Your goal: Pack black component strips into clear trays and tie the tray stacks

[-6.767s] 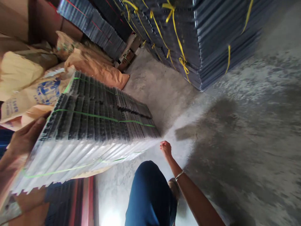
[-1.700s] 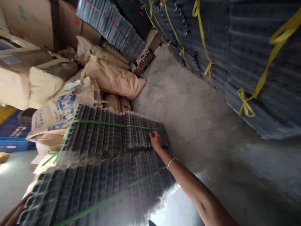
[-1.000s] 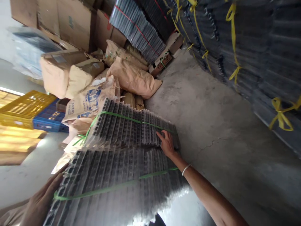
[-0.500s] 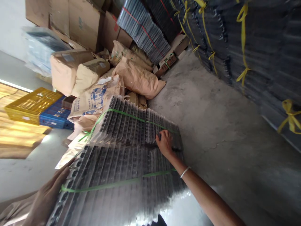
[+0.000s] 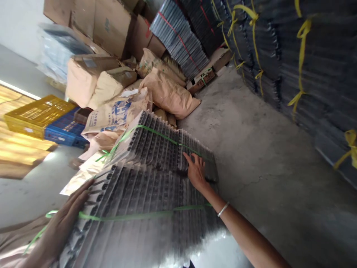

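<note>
Two strapped bundles of thin, ridged, clear-and-dark plastic sheets or trays stand against each other; their exact kind cannot be made out. Green strap [image 5: 131, 215] runs round the near bundle [image 5: 134, 193], and another band of it crosses the far bundle [image 5: 156, 149]. My left hand [image 5: 71, 212] lies flat along the near bundle's left side, fingers stretched out. On the right, my right hand [image 5: 196, 172] rests by the seam between the bundles, fingers apart and index finger extended over the far bundle's edge. A loose green strap end shows beside my left wrist.
Brown paper sacks [image 5: 170, 93] and cardboard boxes [image 5: 102, 28] are piled beyond the bundles. A yellow crate [image 5: 39, 113] and a blue crate [image 5: 65, 130] lie at left. Dark stacks tied with yellow ribbon [image 5: 301, 63] line the right side, across concrete floor [image 5: 251, 141].
The view has shifted slightly. My right index finger has straightened and its fingers spread on the bundle. My left hand stays along the side, and a loose green strap end has come into view.
</note>
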The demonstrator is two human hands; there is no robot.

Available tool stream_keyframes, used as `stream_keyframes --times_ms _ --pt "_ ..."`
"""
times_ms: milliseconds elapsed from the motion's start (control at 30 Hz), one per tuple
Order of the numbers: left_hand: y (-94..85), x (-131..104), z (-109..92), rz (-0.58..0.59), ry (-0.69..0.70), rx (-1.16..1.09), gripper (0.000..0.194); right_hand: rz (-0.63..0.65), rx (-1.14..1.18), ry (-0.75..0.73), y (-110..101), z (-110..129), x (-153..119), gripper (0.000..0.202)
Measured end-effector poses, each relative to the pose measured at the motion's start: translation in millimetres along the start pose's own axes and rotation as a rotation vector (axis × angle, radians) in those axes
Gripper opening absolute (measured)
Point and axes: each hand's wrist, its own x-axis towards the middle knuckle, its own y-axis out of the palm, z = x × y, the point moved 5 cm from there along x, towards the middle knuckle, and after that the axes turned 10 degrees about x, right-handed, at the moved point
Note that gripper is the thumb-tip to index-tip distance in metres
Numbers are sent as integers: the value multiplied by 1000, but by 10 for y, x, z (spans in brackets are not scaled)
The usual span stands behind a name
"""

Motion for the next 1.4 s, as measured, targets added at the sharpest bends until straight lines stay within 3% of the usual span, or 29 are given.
stream_keyframes --times_ms 167,267,533,700,833,967,1067,1133,1300,1400 --pt "57 -54 57 172 10 -219 49 -64 109 31 -159 51 -337 54" --pt "57 -98 89 282 4 -254 48 -68 90 83 -316 318 -517 49" --pt "9 -57 79 372 16 -220 46 77 26 297 -697 1577 -842 38" --pt "-107 5 116 447 -1 -235 45 124 -16 423 -1097 2473 -1063 31" --pt "-180 42 130 521 -30 -269 45 325 -6 440 -1346 3079 -1094 29" --pt "-167 75 104 549 -45 -302 48 552 -79 419 -1386 3366 -936 28" --pt "-126 69 100 577 -60 -337 49 611 -175 374 -1160 3526 -501 28" --pt "-107 47 103 597 -60 -365 50 624 -232 303 -835 3673 -52 30" --pt "-97 -44 115 617 -43 -422 57 781 -620 -5 337 3956 1092 33" --pt "-93 -97 132 620 -51 -452 62 919 -862 -190 948 3927 1517 38"
